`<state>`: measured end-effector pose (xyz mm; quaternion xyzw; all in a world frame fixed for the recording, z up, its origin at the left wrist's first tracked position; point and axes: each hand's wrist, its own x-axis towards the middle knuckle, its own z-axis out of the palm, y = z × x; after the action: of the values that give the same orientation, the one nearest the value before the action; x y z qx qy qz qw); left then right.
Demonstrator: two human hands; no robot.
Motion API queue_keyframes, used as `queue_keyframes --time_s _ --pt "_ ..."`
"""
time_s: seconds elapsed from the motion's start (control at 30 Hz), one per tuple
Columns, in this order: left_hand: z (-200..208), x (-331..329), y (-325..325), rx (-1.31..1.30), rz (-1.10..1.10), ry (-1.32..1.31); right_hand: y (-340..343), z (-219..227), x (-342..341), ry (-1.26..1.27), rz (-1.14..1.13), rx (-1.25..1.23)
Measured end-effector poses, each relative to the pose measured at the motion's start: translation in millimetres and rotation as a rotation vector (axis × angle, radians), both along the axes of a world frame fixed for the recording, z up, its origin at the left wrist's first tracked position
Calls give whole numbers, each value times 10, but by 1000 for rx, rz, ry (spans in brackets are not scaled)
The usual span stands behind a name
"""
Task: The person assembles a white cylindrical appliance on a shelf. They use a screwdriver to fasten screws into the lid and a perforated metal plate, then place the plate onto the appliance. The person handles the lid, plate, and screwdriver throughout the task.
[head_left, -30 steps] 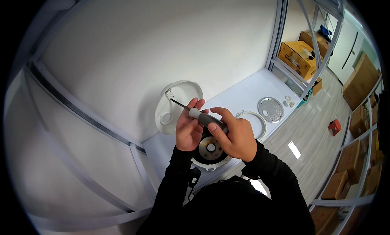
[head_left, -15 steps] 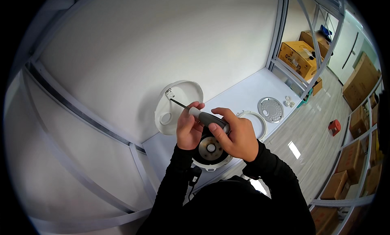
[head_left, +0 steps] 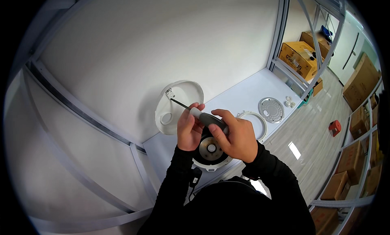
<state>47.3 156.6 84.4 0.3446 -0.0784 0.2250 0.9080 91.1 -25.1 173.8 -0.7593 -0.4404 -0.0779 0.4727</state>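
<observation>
Screwdriver (head_left: 206, 119) has its collar (head_left: 195, 112) in your half-curled left hand (head_left: 187, 131), its handle (head_left: 213, 121) in your curled right hand (head_left: 240, 138), seemingly for steady aim toward white cooker lid (head_left: 174, 109).

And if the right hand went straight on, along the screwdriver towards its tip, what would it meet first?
Most likely the left hand, at the front part of the screwdriver. Beyond it in that line is the white cover; depth is hard to judge.

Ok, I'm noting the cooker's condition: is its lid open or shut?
Open: the white lid stands raised behind the cooker body, inner side showing, and the round metal plate inside is visible.
</observation>
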Motion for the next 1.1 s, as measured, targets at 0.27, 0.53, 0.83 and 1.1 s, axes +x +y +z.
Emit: queue_keyframes --time_s 0.27,0.53,0.83,1.1 --pt "-53 -24 44 52 32 1 20 27 -17 -55 28 51" --pt "-26 -6 36 58 68 11 55 17 8 -156 -8 68" --pt "-168 -6 119 49 91 13 18 44 -78 56 -11 -78" --pt "-72 -12 42 53 125 81 17 24 -58 -66 -4 -51"
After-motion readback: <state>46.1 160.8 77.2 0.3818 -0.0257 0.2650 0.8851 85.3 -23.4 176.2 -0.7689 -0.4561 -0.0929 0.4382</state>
